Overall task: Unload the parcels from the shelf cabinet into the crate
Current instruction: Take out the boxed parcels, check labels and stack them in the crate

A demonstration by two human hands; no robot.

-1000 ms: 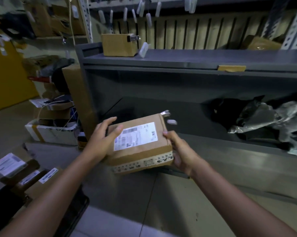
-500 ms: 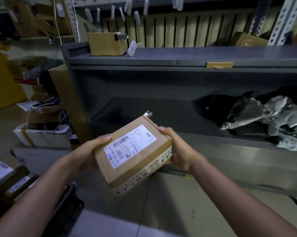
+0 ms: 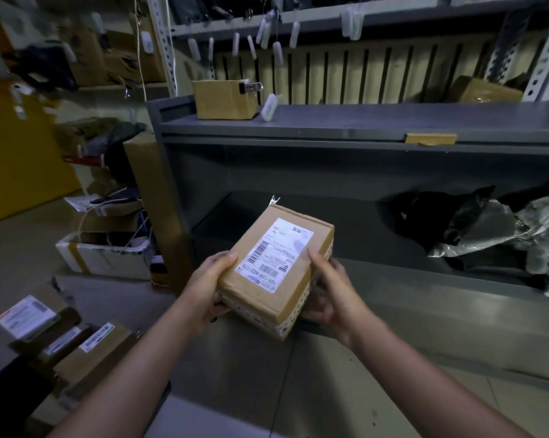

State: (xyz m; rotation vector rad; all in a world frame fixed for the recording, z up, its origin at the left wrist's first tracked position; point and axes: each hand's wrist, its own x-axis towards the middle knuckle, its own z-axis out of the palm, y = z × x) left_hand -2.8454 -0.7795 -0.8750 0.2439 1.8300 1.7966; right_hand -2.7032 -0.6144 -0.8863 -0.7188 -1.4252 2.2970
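Before the shelf cabinet (image 3: 361,120), left grip (image 3: 208,279) and right grip (image 3: 330,292) clasp the parcel (image 3: 276,263) between them.

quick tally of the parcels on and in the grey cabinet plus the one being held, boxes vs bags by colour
brown cardboard boxes: 3, the held box, the top box on the cabinet, and the back-right box, which is partly hidden
black bag: 1
silver-grey bag: 1, crumpled, may be more than one
total: 5
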